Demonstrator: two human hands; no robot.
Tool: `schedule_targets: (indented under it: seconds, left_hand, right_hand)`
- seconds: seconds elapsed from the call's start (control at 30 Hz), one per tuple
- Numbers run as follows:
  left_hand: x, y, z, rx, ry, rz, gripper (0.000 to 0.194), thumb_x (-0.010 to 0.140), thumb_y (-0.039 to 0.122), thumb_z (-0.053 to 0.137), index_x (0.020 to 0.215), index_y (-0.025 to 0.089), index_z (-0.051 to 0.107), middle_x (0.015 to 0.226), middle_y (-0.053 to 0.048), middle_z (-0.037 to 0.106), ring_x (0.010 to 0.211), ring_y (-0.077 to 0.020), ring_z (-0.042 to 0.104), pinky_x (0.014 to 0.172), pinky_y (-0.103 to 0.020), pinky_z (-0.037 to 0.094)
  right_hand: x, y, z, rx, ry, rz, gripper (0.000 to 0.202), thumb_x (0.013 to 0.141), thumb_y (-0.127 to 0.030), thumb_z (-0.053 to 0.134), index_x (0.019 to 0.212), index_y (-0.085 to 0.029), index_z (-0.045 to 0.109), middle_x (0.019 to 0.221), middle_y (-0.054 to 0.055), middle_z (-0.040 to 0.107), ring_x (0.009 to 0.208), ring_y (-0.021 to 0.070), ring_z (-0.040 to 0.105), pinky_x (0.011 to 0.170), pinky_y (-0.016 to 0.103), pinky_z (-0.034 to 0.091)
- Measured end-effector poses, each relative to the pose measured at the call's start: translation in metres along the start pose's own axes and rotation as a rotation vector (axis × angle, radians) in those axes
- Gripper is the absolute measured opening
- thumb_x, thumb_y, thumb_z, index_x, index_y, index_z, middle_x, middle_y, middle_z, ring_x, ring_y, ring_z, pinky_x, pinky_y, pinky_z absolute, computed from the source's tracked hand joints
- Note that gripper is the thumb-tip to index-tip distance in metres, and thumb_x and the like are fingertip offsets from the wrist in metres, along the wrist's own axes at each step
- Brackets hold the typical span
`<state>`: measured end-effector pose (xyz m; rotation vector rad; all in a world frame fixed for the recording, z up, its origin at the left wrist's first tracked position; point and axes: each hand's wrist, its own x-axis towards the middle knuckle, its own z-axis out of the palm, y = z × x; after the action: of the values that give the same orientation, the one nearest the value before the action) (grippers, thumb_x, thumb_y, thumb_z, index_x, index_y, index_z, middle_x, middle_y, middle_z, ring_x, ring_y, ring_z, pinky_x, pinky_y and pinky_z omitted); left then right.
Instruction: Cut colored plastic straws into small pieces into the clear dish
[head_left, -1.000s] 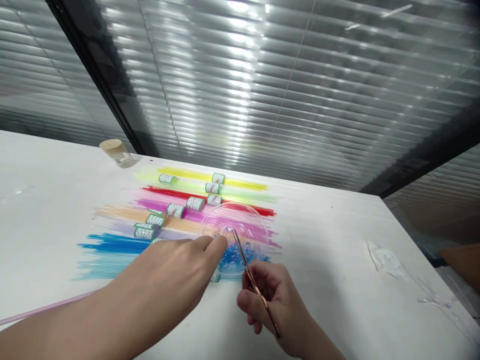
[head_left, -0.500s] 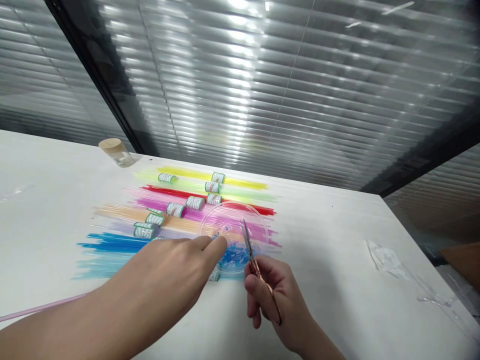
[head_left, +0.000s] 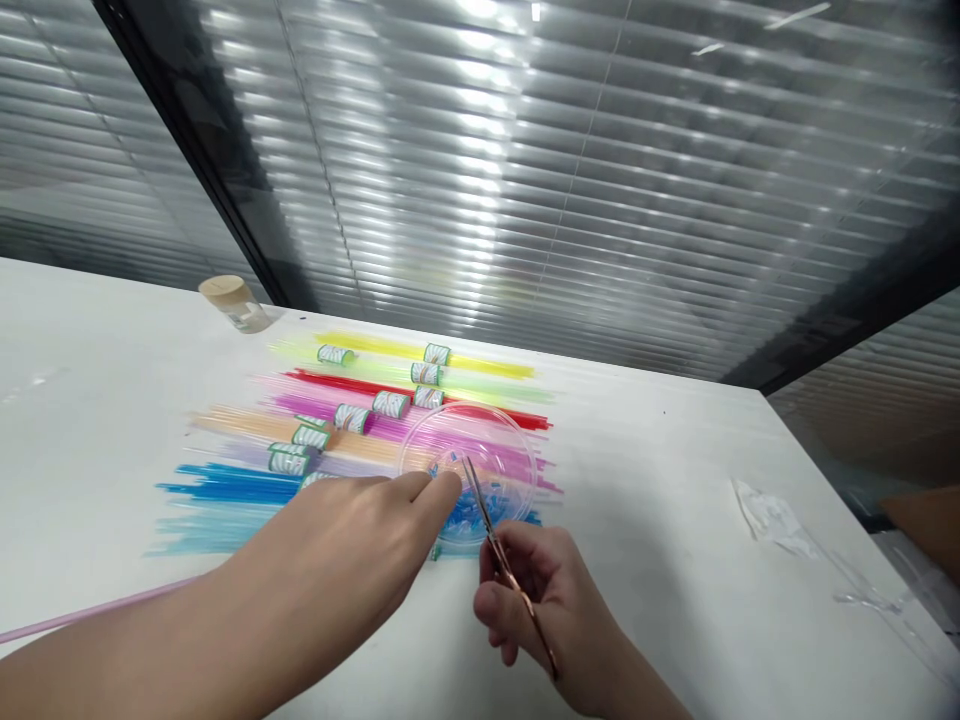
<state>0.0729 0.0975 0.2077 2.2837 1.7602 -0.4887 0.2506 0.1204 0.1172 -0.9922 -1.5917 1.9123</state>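
Observation:
My right hand is closed on a pair of copper-handled scissors, their blades pointing up over a clear round bowl. Small blue cut pieces lie in the bowl. My left hand has its fingers pinched at the bowl's left side, near the blade tips. A thin pink straw runs out from under my left forearm; whether my left fingers grip its far end is hidden.
Bundles of coloured straws with paper bands, such as the yellow bundle and blue bundle, lie behind and left of the bowl. A lidded jar stands back left. Crumpled plastic lies at the right.
My right hand and the scissors have moved slightly left, bringing the blades closer to my left fingertips. My left hand has shifted a little to the right.

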Motion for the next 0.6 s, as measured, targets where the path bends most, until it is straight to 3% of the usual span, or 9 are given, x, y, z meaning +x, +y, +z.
schedule_targets:
  seconds: [0.43,0.6]
  left_hand:
    - [0.0004,0.0010,0.0008,0.003,-0.049,0.020,0.040,0.082,-0.003,0.040,0.111,0.019,0.059,0.106,-0.009,0.071,0.080,-0.0240,0.071,0.060,-0.029,0.050]
    - [0.0008,0.0003,0.0054,0.016,0.015,-0.030,0.043,0.079,-0.005,0.040,0.112,0.018,0.058,0.101,-0.009,0.069,0.077,-0.0257,0.069,0.058,-0.031,0.048]
  right_hand:
    - [0.0023,0.0025,0.0006,0.028,0.032,0.017,0.041,0.071,-0.048,0.077,0.064,-0.019,0.050,0.045,-0.005,0.048,0.039,0.0080,0.041,0.040,0.020,0.032]
    - [0.0026,0.0057,-0.0009,0.020,0.080,0.021,0.041,0.074,-0.050,0.075,0.066,-0.019,0.049,0.046,-0.006,0.046,0.039,0.0082,0.045,0.040,0.019,0.035]
